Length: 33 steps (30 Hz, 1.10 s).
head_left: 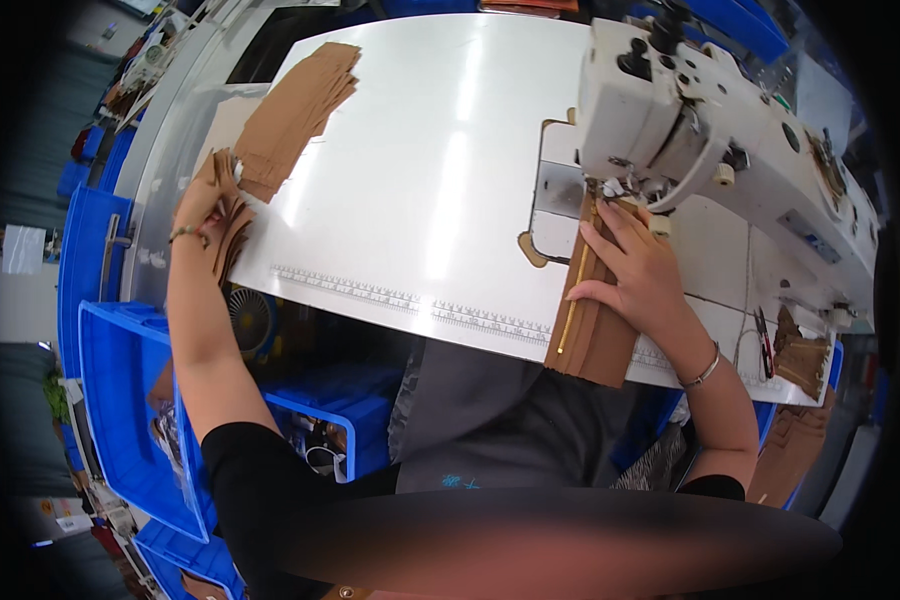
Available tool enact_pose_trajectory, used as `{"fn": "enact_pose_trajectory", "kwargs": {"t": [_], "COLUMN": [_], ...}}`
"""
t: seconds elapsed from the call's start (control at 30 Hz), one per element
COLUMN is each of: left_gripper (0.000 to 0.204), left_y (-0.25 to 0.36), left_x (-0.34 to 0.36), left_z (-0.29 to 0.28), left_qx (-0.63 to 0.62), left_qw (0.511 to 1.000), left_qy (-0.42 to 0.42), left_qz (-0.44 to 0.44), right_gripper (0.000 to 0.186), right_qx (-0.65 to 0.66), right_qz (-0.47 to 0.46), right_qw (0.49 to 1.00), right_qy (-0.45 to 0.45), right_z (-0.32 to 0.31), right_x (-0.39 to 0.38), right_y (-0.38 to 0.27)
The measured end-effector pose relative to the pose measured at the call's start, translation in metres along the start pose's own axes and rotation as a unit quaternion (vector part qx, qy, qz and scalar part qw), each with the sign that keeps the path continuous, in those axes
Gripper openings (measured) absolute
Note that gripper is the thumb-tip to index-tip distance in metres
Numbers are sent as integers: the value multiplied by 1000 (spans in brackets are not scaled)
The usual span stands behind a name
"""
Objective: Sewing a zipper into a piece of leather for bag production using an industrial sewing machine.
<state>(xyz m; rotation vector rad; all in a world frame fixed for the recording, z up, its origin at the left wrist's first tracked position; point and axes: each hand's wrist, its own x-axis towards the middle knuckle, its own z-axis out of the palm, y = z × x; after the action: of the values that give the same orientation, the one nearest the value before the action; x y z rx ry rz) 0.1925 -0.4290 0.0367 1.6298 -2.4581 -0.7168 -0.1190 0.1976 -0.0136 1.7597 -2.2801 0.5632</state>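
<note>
Nearest, at six o'clock: a blurred dark shape (570, 535). At three, your right hand (635, 268) lies with fingers wide on the brown strip (610, 345) and its gold zipper (569, 320), the far end beneath the sewing machine (635, 105); press evenly, fingertips best kept back. At ten, your left hand (200, 205) is curled around brown pieces (234, 238), fingertips partly hidden.

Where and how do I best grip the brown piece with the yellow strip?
Probably pinch the brown piece by its near end, top and underside, coming from the front of the table. It runs front to back with that end reaching the table's front edge, while the right hand rests on its far half and the far end sits at the sewing machine.
</note>
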Motion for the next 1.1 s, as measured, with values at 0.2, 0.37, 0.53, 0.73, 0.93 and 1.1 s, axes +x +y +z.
{"fn": "enact_pose_trajectory", "kwargs": {"t": [0.2,0.37,0.53,0.73,0.93,1.1], "left_gripper": [38,60,74,67,63,76], "left_y": [43,127,197,227,244,253], "left_x": [-98,-262,-349,-373,-336,-327], "left_z": [-64,-12,69,139,199,229], "left_qx": [-255,-407,-254,-212,7,5], "left_qw": [957,884,812,606,731,787], "left_qy": [135,-101,-502,-668,-132,-192], "left_qz": [28,207,153,376,670,586], "right_gripper": [83,82,76,56,62,63], "right_qx": [2,-15,4,-15,-9,8], "right_qz": [6,-28,-19,-47,-31,-32], "right_qw": [1000,999,1000,999,999,999], "right_qy": [3,24,13,14,3,1], "right_z": [2,4,0,1,4,2], "right_x": [-3,-1,-3,-4,-9,-9], "right_y": [1,2,2,4,6,9]}}
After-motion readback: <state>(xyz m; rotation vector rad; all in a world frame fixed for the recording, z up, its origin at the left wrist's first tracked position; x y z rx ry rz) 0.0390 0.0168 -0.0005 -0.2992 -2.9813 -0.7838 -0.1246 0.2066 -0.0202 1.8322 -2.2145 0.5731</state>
